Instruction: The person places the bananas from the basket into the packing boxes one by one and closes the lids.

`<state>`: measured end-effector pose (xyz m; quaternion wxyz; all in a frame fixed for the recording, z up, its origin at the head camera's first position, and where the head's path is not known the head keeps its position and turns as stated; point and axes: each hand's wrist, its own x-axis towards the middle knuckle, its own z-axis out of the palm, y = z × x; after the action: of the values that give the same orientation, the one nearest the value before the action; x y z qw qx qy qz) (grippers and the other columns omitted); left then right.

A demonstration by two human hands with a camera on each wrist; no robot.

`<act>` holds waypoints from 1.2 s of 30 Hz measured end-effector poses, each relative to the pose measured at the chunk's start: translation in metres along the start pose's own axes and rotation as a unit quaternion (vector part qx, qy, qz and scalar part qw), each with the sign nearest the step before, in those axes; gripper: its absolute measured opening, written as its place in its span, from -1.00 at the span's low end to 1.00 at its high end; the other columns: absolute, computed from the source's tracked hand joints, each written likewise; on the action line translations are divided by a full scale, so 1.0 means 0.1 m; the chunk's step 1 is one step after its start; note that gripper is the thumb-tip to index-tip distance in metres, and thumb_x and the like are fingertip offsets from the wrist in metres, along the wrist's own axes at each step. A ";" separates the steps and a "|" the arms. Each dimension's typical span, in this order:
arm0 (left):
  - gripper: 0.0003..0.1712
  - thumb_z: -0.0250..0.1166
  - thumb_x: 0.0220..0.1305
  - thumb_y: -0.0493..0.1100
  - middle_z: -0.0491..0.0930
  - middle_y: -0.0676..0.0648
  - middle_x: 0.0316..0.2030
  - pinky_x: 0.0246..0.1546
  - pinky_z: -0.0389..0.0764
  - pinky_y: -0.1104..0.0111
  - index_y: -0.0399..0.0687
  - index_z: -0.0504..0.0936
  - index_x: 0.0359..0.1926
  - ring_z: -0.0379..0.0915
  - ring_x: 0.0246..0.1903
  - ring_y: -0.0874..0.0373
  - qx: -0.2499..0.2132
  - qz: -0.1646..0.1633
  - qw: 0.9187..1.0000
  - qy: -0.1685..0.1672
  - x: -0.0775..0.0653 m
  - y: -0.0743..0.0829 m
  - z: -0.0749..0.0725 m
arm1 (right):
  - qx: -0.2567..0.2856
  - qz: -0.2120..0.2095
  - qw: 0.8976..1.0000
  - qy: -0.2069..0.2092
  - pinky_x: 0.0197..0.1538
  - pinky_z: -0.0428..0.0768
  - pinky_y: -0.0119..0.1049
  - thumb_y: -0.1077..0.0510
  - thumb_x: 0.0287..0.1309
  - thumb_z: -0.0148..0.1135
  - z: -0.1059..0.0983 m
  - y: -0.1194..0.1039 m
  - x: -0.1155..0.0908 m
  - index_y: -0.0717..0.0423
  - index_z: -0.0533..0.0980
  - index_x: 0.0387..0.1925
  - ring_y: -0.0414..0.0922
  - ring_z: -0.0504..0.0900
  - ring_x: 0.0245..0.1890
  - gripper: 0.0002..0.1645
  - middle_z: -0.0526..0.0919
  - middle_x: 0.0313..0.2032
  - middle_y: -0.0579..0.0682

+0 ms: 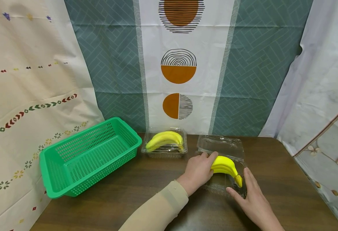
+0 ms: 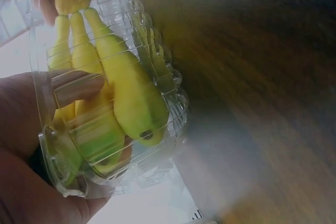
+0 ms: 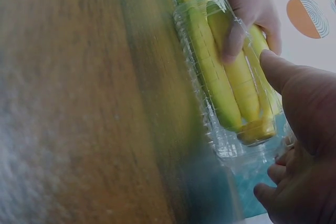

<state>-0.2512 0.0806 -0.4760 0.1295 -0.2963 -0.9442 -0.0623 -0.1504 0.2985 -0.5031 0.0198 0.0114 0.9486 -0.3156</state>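
A bunch of yellow bananas (image 1: pixel 224 165) lies in a clear plastic clamshell container (image 1: pixel 215 186) whose lid (image 1: pixel 222 144) is folded back behind it. My left hand (image 1: pixel 198 171) grips the bunch at its left end. In the left wrist view the thumb (image 2: pixel 79 88) lies across the bananas (image 2: pixel 131 95); most of the other fingers are hidden behind them. At the container's right side is my right hand (image 1: pixel 254 199), thumb and fingers spread and fairly straight near the stem end (image 3: pixel 256 131). Whether it touches the plastic is hard to tell.
A second clear container (image 1: pixel 164 154), lid down, holds another bunch of bananas (image 1: pixel 164 139) at the table's back. A green slotted basket (image 1: pixel 92 179) stands at the left. Patterned cloth (image 1: pixel 114 64) hangs behind the brown wooden table (image 1: pixel 122 195).
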 end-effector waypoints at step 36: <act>-0.29 0.01 0.71 0.37 0.64 0.00 0.22 0.04 0.70 0.29 0.15 0.48 0.61 0.59 0.12 0.08 -0.041 0.002 0.999 -0.018 -0.05 -0.05 -0.06 | 0.016 -0.038 0.999 0.010 0.34 0.19 0.71 -0.40 0.51 0.32 -0.02 0.02 0.00 0.27 -0.40 0.76 0.64 -0.03 0.59 0.46 -0.32 0.72 0.45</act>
<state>-0.2484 0.0729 -0.4724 0.1003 -0.3044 -0.9425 -0.0951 -0.1504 0.3015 -0.5029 -0.0018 -0.0211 0.9433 -0.3314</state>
